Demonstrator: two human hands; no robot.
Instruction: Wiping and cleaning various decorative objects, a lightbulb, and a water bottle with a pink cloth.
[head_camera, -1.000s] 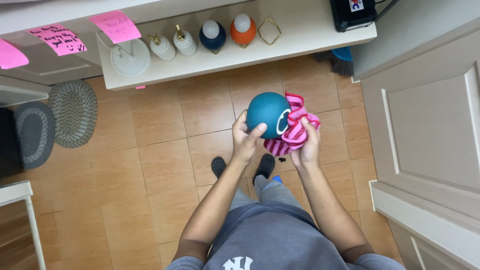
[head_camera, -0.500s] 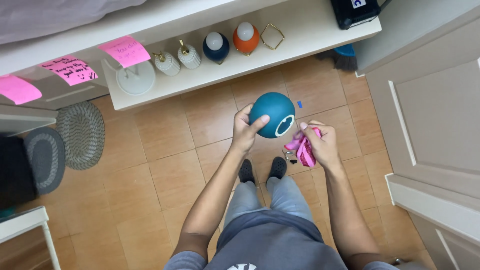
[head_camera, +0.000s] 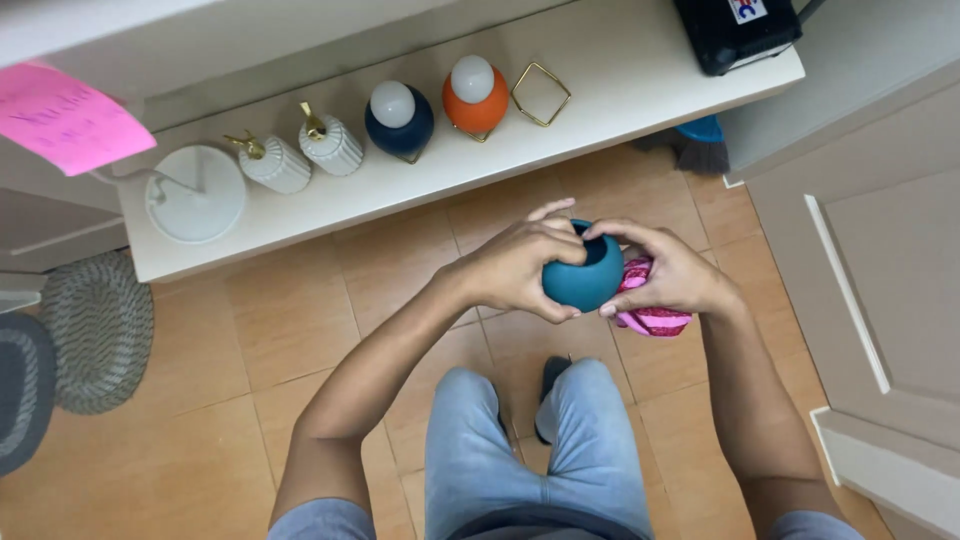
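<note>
Seen from above, the left hand (head_camera: 515, 268) cups a round teal ceramic vase (head_camera: 583, 273) over the tiled floor while the right hand (head_camera: 665, 272), fingers curled round a pink striped cloth (head_camera: 652, 318), steadies its rim; a firm two-handed grip seems wise.

The scene is covered by 1 view only, taken from a camera worn on the head and aimed steeply down. The left hand (head_camera: 515, 268) and right hand (head_camera: 672, 272) are seen close, mid-frame, above the tiled floor (head_camera: 300, 310). A white shelf (head_camera: 620, 90) is caught along the top edge, probably just ahead.
</note>
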